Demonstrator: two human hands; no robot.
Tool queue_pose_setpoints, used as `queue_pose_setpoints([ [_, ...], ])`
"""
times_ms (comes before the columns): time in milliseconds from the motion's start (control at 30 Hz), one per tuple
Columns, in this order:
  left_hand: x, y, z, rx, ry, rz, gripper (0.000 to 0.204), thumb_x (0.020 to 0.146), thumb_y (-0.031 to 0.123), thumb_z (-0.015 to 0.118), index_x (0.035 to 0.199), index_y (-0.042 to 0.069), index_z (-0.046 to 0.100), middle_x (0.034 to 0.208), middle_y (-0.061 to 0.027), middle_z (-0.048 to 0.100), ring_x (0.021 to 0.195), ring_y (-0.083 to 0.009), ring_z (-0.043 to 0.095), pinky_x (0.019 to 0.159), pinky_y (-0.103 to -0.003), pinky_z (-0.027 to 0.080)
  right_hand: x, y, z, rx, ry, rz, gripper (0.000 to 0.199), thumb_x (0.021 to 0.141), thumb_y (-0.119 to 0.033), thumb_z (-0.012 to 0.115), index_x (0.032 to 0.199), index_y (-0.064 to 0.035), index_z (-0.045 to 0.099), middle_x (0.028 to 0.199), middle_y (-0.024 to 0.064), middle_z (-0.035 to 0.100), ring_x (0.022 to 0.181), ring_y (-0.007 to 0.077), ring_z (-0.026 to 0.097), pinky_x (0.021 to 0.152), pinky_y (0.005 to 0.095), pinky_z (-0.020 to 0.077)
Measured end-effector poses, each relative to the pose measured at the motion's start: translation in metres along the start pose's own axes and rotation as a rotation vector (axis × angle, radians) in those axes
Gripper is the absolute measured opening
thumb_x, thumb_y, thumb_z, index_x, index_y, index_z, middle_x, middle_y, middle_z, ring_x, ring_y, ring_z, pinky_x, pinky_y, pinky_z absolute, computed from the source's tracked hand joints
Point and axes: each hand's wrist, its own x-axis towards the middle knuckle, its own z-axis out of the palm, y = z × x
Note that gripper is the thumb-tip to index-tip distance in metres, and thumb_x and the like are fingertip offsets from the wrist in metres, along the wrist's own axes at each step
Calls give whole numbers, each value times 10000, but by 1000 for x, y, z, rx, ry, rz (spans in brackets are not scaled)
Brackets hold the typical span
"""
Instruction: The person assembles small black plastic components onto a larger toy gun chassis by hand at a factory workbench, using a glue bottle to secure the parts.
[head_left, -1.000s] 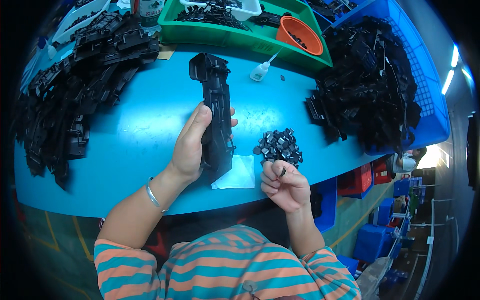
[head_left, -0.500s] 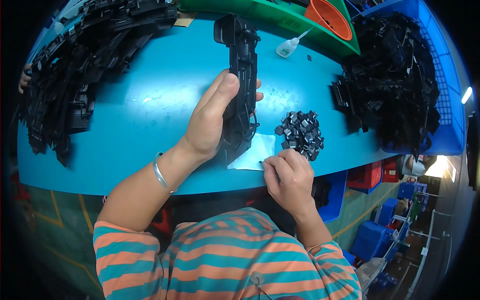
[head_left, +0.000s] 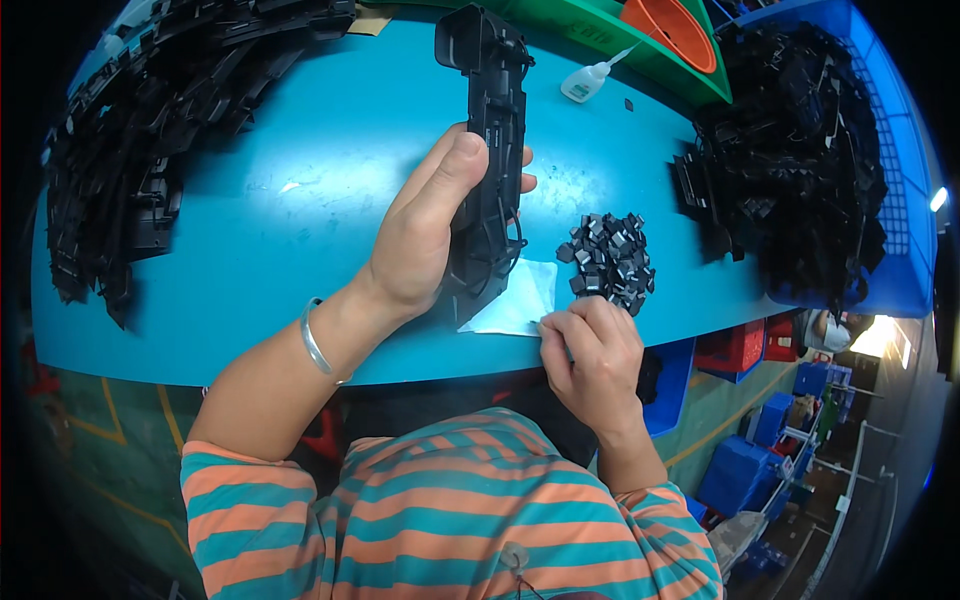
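My left hand (head_left: pixel 420 225) is closed round a long black plastic part (head_left: pixel 497 130), held lengthwise above the table with its boxy end pointing away from me. A white sheet (head_left: pixel 520 300), cloth or paper, lies under the part's near end. At the right edge of that sheet, my right hand (head_left: pixel 595 355) is pinched, with a tiny dark tip showing at the fingers; what it is cannot be made out. Just beyond the right hand is a heap of small black pieces (head_left: pixel 610 258).
Piles of black plastic parts stand at the left (head_left: pixel 155 190) and in a blue crate (head_left: pixel 905 270) at the right. A white squeeze bottle (head_left: pixel 583 84) lies near a green tray (head_left: pixel 570 22) with an orange bowl (head_left: pixel 690 45). The teal table's (head_left: pixel 300 240) near edge curves before me.
My right hand has shifted slightly to the right, still pinched. The black part in my left hand sits a little higher in the picture, as the view has also moved slightly.
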Motion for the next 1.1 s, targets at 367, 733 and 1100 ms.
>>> queue_pose_setpoints([
  [367, 1, 2, 0, 4, -10, 3, 437, 1006, 434, 377, 1187, 57, 506, 1135, -72, 567, 1028, -133, 562, 782, -247, 477, 11, -1, -1, 15, 4, -3, 92, 732, -71, 682, 795, -64, 616, 763, 65, 521, 675, 238, 530, 607, 351, 392],
  [733, 2, -2, -3, 38, -37, -42, 592, 1000, 486, 325, 1328, 6, 432, 1267, -139, 538, 1136, -212, 554, 929, -349, 485, 19, -12, -15, 665, 73, 308, 93, 784, 24, 677, 875, 14, 661, 837, 80, 592, 729, 134, 564, 684, 232, 453],
  [1100, -2, -3, -1, 16, -42, -43, 586, 992, 485, 356, 1336, 14, 417, 1253, -128, 540, 1092, -194, 568, 893, -338, 498, 27, -13, 3, 1900, -11, 877, 76, 872, -84, 629, 909, -18, 636, 734, -13, 538, 615, 75, 430, 562, 222, 350],
])
